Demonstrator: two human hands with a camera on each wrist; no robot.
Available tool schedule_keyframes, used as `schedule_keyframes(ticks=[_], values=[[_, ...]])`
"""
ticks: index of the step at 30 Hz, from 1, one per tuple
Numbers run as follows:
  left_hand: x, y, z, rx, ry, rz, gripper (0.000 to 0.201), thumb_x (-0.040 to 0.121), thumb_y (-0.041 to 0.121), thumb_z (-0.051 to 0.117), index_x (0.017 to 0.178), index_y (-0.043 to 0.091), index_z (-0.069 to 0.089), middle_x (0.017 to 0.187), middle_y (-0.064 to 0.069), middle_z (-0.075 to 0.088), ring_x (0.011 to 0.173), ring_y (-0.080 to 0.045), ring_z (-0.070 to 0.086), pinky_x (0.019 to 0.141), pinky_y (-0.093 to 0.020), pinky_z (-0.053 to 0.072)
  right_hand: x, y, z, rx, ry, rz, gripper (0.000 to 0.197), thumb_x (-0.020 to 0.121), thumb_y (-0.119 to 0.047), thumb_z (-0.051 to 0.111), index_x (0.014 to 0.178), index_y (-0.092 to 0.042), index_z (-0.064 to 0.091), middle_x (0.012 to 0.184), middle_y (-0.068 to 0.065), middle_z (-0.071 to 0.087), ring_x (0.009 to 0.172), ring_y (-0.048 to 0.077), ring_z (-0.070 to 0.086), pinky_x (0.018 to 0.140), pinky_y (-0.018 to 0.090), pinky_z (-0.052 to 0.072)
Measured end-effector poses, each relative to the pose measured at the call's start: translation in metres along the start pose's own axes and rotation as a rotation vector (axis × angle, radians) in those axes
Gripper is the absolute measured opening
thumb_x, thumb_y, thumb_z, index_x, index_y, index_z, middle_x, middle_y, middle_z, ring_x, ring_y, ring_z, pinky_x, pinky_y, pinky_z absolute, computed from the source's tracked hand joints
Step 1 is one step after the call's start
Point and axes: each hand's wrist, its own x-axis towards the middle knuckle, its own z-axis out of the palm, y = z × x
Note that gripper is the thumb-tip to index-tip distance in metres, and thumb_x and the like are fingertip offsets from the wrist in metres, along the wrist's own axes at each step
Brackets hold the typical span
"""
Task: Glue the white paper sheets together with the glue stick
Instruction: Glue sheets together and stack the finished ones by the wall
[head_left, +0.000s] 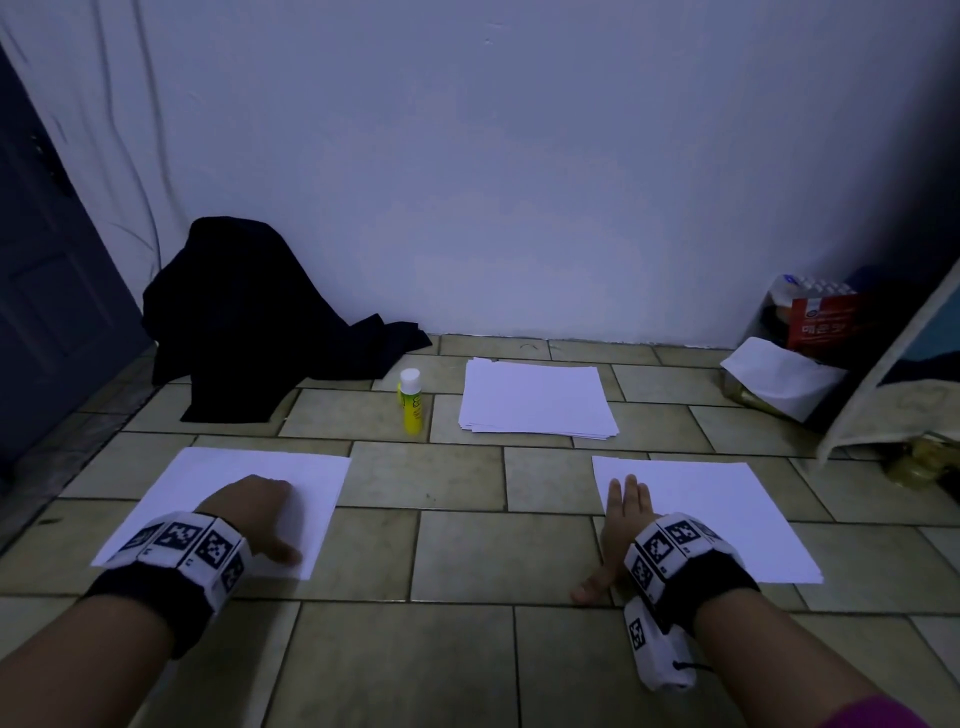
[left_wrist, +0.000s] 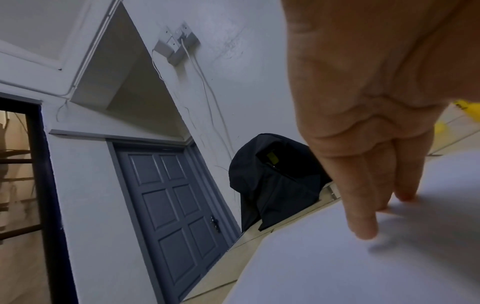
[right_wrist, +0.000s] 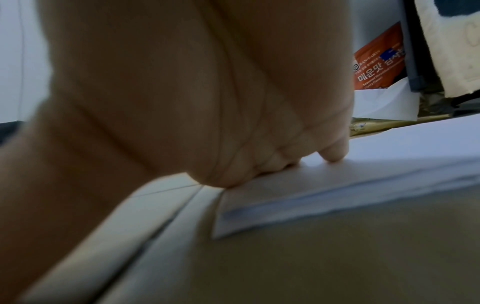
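Note:
Two single white sheets lie flat on the tiled floor. My left hand (head_left: 249, 506) rests on the left sheet (head_left: 311, 483), its straight fingertips (left_wrist: 363, 232) touching the paper (left_wrist: 363, 273). My right hand (head_left: 621, 514) lies flat on the left edge of the right sheet (head_left: 727, 519), fingers (right_wrist: 335, 154) straight on the paper (right_wrist: 389, 164), thumb spread out on the tile. The yellow glue stick (head_left: 410, 402) with its white cap stands upright between and beyond the sheets, apart from both hands. To its right lies a stack of white paper (head_left: 535, 397).
A heap of dark cloth (head_left: 249, 322) sits against the wall at back left, beside a grey door (left_wrist: 176, 216). At back right stand a red packet (head_left: 821, 319), a white tissue (head_left: 779, 379) and a leaning patterned board (head_left: 883, 374).

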Motion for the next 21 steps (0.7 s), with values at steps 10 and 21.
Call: schedule_keyframes(ticks=[10, 21], values=[[0.004, -0.008, -0.005, 0.029, 0.063, 0.003, 0.033, 0.086, 0.03, 0.06, 0.116, 0.017, 0.06, 0.106, 0.001, 0.064, 0.098, -0.015, 0.06, 0.086, -0.025, 0.049, -0.004, 0.0, -0.002, -0.013, -0.002, -0.004, 0.155, 0.051, -0.072, 0.075, 0.144, 0.0, -0.026, 0.154, 0.019, -0.026, 0.143, 0.036, -0.02, 0.117, 0.049, 0.005], [-0.008, -0.009, -0.026, -0.156, 0.435, -0.109, 0.044, 0.075, 0.008, 0.068, 0.119, 0.007, 0.061, 0.105, -0.016, 0.064, 0.093, -0.037, 0.062, 0.075, -0.043, 0.046, -0.009, -0.004, -0.005, -0.03, -0.009, 0.005, 0.151, 0.055, -0.071, 0.074, 0.144, 0.001, -0.026, 0.153, 0.02, -0.026, 0.143, 0.036, -0.02, 0.117, 0.049, 0.003]])
